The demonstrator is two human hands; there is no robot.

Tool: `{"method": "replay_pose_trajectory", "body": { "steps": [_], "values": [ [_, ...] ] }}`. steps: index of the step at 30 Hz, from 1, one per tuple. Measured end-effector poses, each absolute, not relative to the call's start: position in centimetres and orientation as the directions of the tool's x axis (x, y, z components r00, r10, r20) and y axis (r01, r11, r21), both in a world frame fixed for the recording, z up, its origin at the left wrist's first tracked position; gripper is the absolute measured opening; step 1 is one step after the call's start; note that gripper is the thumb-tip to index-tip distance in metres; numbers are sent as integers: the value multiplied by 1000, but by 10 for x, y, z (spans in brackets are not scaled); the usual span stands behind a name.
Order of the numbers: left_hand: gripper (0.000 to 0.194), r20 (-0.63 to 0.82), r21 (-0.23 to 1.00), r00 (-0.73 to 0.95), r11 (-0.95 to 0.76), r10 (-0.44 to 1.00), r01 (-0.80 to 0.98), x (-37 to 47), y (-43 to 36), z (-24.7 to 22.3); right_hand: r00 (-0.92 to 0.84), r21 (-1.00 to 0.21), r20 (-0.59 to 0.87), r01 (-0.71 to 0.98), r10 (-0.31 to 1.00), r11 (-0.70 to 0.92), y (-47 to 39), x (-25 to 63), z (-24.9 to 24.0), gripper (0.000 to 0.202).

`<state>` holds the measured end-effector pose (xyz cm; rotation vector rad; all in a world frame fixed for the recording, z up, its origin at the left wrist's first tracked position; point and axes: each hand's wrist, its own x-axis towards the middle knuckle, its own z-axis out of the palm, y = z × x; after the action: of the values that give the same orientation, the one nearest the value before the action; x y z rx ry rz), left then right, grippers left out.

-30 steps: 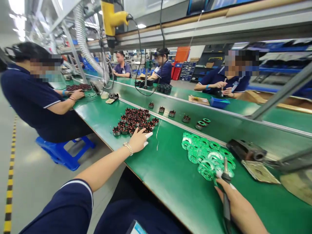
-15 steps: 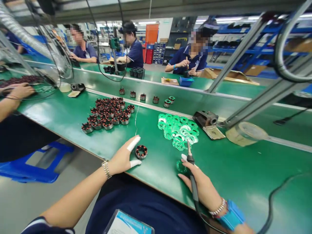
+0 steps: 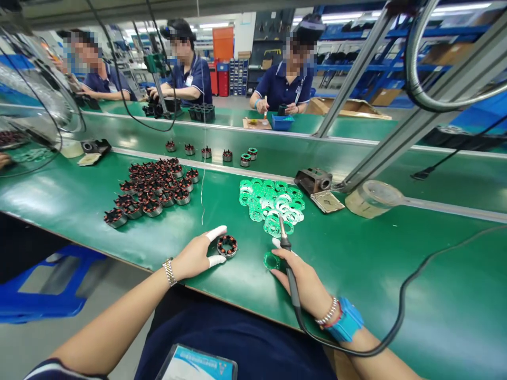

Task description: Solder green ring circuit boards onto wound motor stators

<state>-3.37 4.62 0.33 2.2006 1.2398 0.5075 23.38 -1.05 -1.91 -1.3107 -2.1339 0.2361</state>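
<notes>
My left hand, with white finger cots on thumb and forefinger, pinches the near-left side of a motor stator with copper windings, which lies on the green table. A soldering iron rests in my right hand, its tip pointing away over the loose boards. Between the thumb and a cotted finger of that hand is a green ring-shaped circuit board, just right of the stator. A pile of similar ring boards lies beyond it. Many stators stand grouped at the left.
A thin solder wire hangs down behind my left hand. At the back right are a metal iron holder, a sponge pad and a round tub. Several stators line the back ledge. The iron's cable loops at right. Co-workers sit opposite.
The camera view has swung right. My left thumb and forefinger have closed in on the stator. My right hand, with iron and ring board, has come a little closer to it.
</notes>
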Motion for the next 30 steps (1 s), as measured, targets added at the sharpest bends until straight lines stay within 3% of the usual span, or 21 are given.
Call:
{"method": "replay_pose_trajectory", "body": {
  "steps": [12, 16, 19, 30],
  "values": [
    [64, 73, 566, 538, -479, 840, 671, -21, 31, -3, -302, -550, 381, 686, 874, 477, -15, 232, -21, 29],
    [54, 28, 632, 541, -434, 840, 641, -17, 28, -2, -343, -554, 389, 655, 855, 514, -17, 227, -16, 29],
    [49, 21, 695, 499, -371, 866, 616, -11, 22, 1, -263, -564, 466, 647, 845, 512, -20, 218, -6, 25],
    [54, 191, 764, 509, -453, 839, 459, -3, -1, 10, -183, -597, 522, 619, 833, 510, -29, 192, 1, 13]
  ]
}}
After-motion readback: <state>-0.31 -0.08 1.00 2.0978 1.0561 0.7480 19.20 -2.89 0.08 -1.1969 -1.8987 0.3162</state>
